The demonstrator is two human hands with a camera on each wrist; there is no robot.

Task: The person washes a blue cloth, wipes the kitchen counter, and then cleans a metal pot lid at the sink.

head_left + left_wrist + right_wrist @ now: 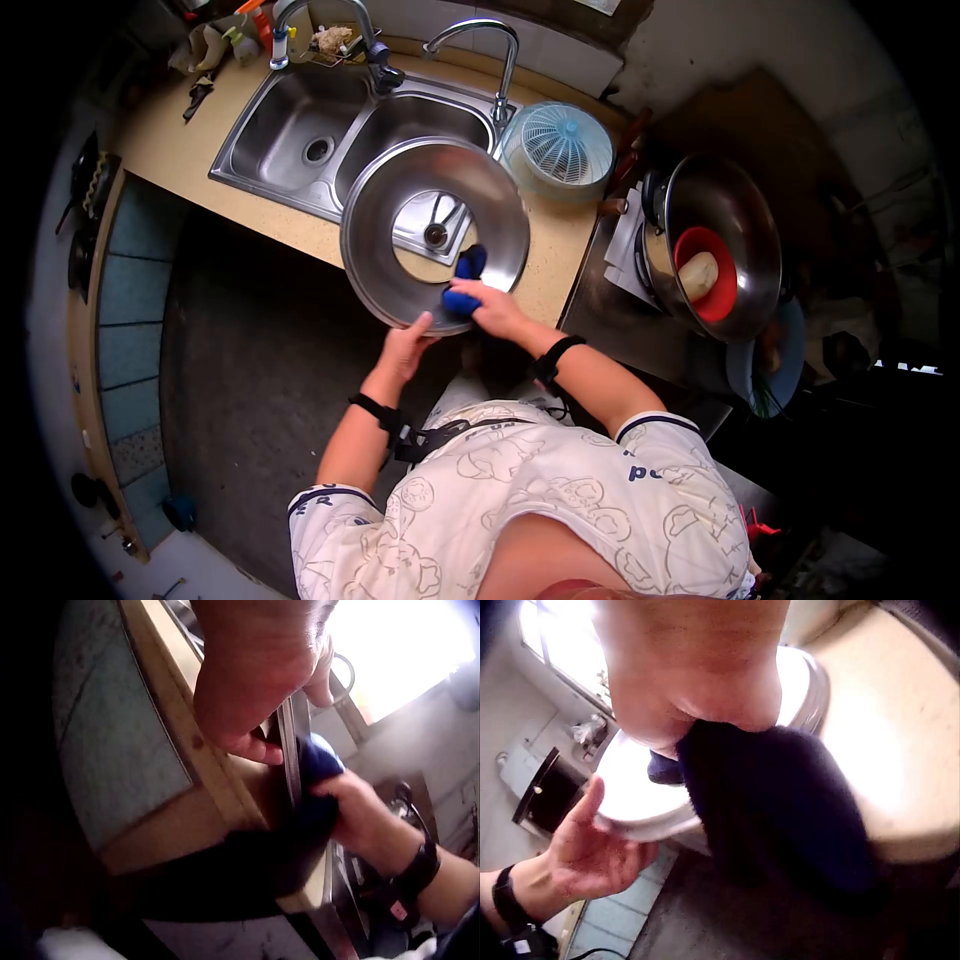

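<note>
A wide, round stainless-steel piece (375, 220) with a polished sloping band and a see-through round middle is tilted over the counter's front edge. My left hand (404, 348) grips its near rim, thumb on the upper side and fingers beneath; the left wrist view shows the metal rim (289, 750) edge-on between them. With my right hand (497, 308) I hold a blue cloth (464, 300) against the band's near right part. A large dark fold of the cloth (780, 802) hangs below my right hand in the right wrist view.
Behind the round piece lies a double sink (285, 125) with two taps. A blue mesh cover (568, 145) stands to its right. Further right, a large steel pan (755, 230) holds a red bowl (722, 262) with a pale lump. Bottles and a sponge line the back wall.
</note>
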